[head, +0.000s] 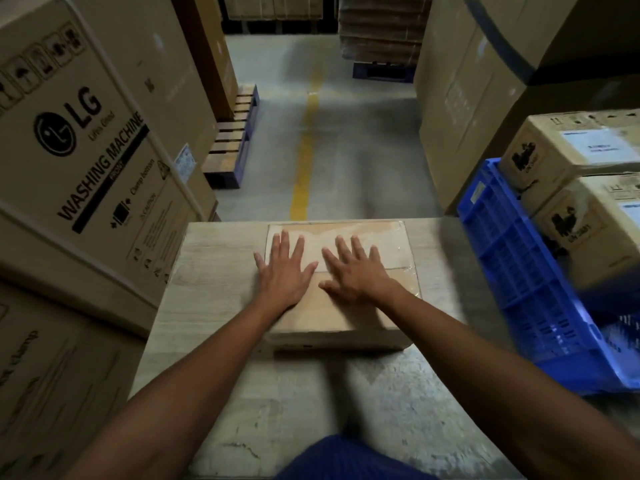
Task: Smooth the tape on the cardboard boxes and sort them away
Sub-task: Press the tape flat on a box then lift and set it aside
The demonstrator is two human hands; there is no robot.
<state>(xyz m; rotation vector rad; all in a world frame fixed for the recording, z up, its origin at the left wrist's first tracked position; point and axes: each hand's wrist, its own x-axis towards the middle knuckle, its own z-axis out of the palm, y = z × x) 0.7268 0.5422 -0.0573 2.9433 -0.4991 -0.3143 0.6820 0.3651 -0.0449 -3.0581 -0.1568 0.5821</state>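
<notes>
Box (341, 271) lies under both flat hands (287, 271).

The cardboard box (332, 320) at centre is plain tan-brown, and its far half is paler under glossy clear tape (374, 244). The table (214, 271) beneath is pale beige-grey with faint wood grain. At 3 o'clock a crate (526, 282) is bright blue with a grid lattice. At 12 o'clock the grey floor (363, 161) carries a worn yellow line (303, 168). At 9 o'clock a large carton (86, 140) is tan with black lettering. At 2 o'clock the small boxes (568, 150) are tan with black symbols and a white label (601, 145).
</notes>
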